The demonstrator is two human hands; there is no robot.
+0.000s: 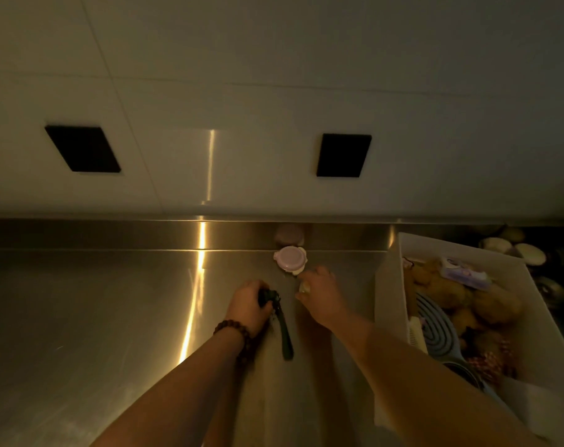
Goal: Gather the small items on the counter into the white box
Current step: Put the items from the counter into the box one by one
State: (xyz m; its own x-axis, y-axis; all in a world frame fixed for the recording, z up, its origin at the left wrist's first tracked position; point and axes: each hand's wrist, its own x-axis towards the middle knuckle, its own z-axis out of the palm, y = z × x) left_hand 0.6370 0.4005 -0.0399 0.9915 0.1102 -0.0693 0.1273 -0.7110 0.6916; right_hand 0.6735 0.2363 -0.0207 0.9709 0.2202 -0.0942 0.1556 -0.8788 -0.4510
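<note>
My left hand (246, 303), with a bead bracelet on the wrist, is closed on a dark item (269, 296) whose black strap (285, 333) trails toward me on the steel counter (96, 317). My right hand (322, 296) is curled around a small pale object (304, 288), just in front of a small round container with a lilac lid (289, 258) by the back rim. The white box (388, 301) stands at the right. It holds a blue-grey ridged brush (435, 330), a lilac case (464, 272) and brownish soft items (487, 304).
A white tiled wall rises behind the counter with two black square plates (84, 150) (343, 155). Right of the box, a dark area holds several pale round objects (529, 254). A bright light streak runs down the counter's middle.
</note>
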